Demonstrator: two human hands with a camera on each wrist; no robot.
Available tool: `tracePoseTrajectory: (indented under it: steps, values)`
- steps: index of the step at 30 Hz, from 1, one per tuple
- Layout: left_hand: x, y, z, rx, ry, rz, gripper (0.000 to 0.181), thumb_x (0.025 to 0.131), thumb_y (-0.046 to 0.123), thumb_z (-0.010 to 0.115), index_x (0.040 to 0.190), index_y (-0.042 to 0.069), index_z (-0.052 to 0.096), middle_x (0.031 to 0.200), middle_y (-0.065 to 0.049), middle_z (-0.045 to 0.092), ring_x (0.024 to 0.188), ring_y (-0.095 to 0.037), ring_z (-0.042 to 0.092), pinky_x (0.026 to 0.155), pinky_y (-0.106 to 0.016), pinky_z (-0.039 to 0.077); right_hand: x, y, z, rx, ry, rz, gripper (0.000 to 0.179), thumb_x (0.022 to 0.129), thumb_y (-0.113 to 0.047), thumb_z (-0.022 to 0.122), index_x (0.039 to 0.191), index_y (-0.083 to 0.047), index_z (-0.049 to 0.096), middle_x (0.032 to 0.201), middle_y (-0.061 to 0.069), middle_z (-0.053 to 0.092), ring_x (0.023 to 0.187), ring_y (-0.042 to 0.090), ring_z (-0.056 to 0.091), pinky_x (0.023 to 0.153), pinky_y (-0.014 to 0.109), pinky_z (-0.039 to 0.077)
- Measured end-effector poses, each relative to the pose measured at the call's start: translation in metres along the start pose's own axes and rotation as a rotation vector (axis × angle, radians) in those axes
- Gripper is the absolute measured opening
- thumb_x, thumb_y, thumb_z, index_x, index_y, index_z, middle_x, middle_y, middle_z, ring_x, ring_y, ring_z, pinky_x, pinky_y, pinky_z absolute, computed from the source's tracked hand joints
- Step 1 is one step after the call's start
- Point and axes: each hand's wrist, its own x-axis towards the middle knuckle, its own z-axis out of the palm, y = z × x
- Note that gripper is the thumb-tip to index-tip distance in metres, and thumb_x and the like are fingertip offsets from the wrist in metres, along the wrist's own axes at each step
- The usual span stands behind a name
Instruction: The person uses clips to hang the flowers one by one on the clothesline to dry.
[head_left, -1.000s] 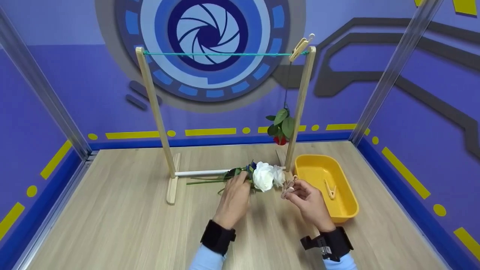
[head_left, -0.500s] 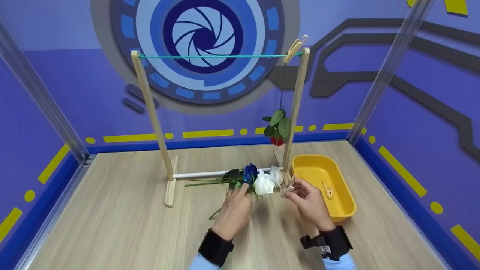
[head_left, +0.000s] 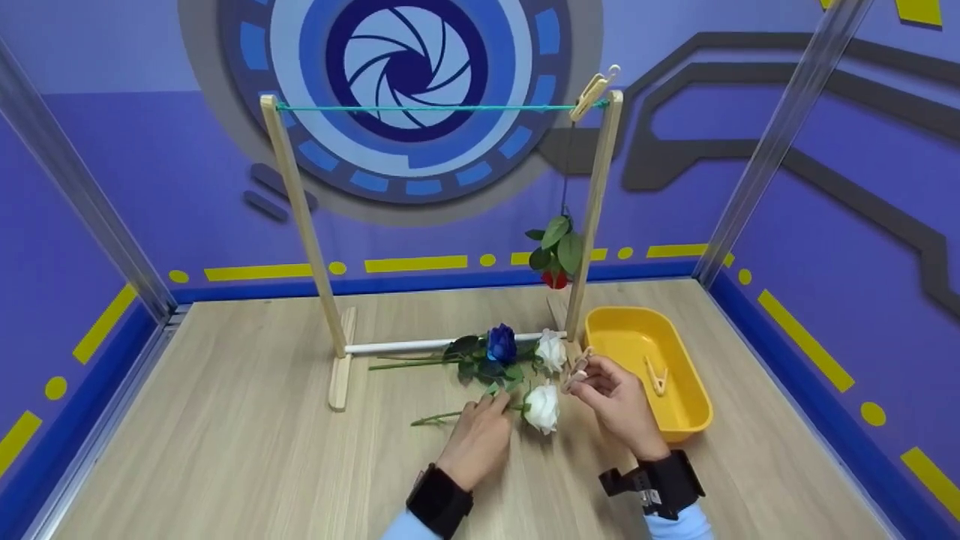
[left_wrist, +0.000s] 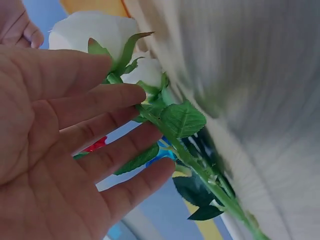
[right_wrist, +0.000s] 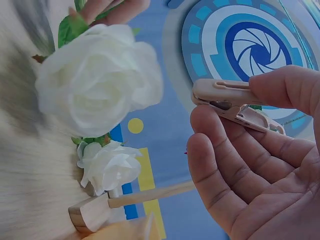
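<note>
In the head view my left hand (head_left: 476, 439) is over the stem of a white rose (head_left: 541, 409) lying near the front. The left wrist view shows its fingers (left_wrist: 135, 145) nearly straight, touching the green stem (left_wrist: 185, 152) below the bloom. My right hand (head_left: 619, 401) pinches a wooden clothespin (right_wrist: 225, 92) between thumb and fingers, just right of the white blooms. Behind lie a blue rose (head_left: 501, 344) and a second white rose (head_left: 551, 351), stems pointing left. A red rose (head_left: 555, 278) hangs head down from a clothespin (head_left: 591, 97) on the green line.
A wooden frame (head_left: 300, 217) with a green string (head_left: 420, 109) and a white lower bar (head_left: 397, 347) stands behind the roses. To the right, a yellow tray (head_left: 694, 382) holds another clothespin (head_left: 658, 377). Patterned walls enclose the wooden table (head_left: 247, 420).
My left hand has drawn one white rose toward me, apart from the blue and other white roses. The right hand stays in place with its clothespin.
</note>
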Motion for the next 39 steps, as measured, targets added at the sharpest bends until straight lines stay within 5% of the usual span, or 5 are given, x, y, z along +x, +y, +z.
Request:
tracePoseTrajectory:
  steps: [5,10,16,27,39]
  values:
    - [0.001,0.001,0.002,-0.011,-0.039,-0.012,0.015,0.089,-0.001,0.068,0.089,0.012,0.077,0.114,-0.004,0.064,0.096,-0.023,0.061,0.071,-0.036,0.049,0.0,0.0,0.002,0.005,0.007,0.036,0.02,0.09,0.008,0.072,0.109,0.008,0.066,0.093,0.016,0.072,0.083,0.014,0.072,0.077,0.024,0.059]
    - [0.001,0.0,0.001,-0.041,-0.11,-0.033,0.019,0.092,0.002,0.068,0.107,0.01,0.077,0.118,-0.005,0.066,0.101,-0.024,0.063,0.077,-0.038,0.052,0.0,0.001,0.003,0.009,0.002,0.059,0.022,0.09,0.009,0.072,0.111,0.01,0.065,0.094,0.017,0.072,0.083,0.014,0.071,0.078,0.025,0.059]
    - [0.0,-0.003,-0.006,-0.173,-0.157,-0.045,0.021,0.093,0.003,0.07,0.112,0.009,0.076,0.119,-0.004,0.07,0.107,-0.023,0.066,0.085,-0.039,0.052,0.001,0.001,0.003,-0.003,-0.011,0.062,0.022,0.091,0.007,0.072,0.111,0.011,0.064,0.095,0.018,0.072,0.084,0.014,0.071,0.078,0.025,0.059]
    - [-0.009,-0.02,-0.014,-0.255,0.071,-0.109,0.005,0.092,0.004,0.072,0.096,0.005,0.075,0.088,-0.004,0.066,0.079,-0.019,0.066,0.07,-0.034,0.054,-0.001,0.0,0.003,0.018,0.002,0.051,0.021,0.091,0.008,0.072,0.111,0.01,0.065,0.095,0.017,0.071,0.084,0.015,0.071,0.078,0.025,0.059]
    - [-0.02,-0.044,-0.002,-0.244,0.14,-0.311,0.009,0.084,-0.004,0.079,0.089,-0.001,0.072,0.079,-0.01,0.062,0.068,-0.025,0.063,0.059,-0.035,0.054,-0.001,0.0,0.004,-0.014,0.029,0.006,0.021,0.089,0.009,0.073,0.109,0.006,0.067,0.093,0.014,0.07,0.082,0.016,0.07,0.076,0.023,0.058]
